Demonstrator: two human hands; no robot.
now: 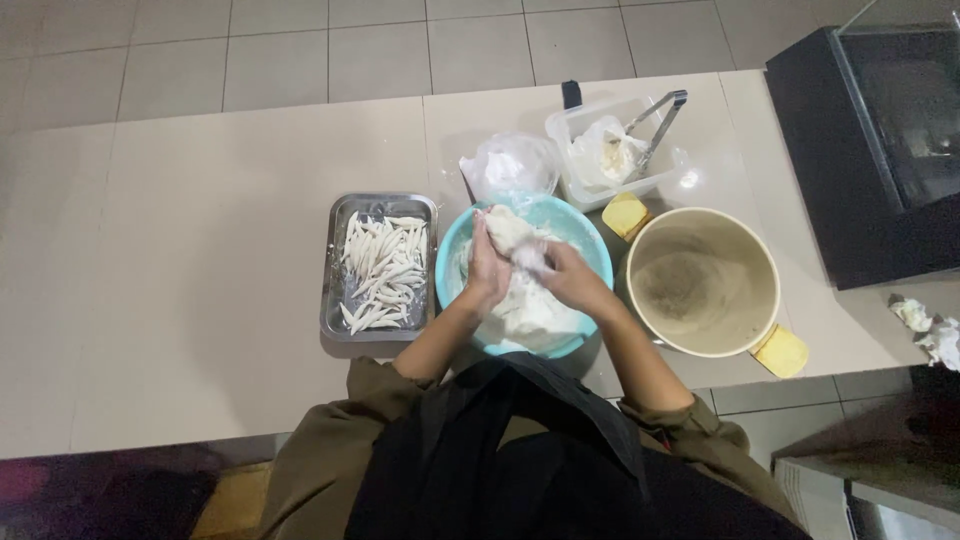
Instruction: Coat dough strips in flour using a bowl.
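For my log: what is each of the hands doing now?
Left hand: closed on the dough lump.
Right hand: closed on the same lump.

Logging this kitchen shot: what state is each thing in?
Left hand: gripping the dough lump.
Right hand: floury, pressed against the dough.
Turquoise bowl: holds flour.
Metal tray: filled with floured strips.
Cream pot: lidless, dusted inside.
Plastic container: open, tongs resting in it.
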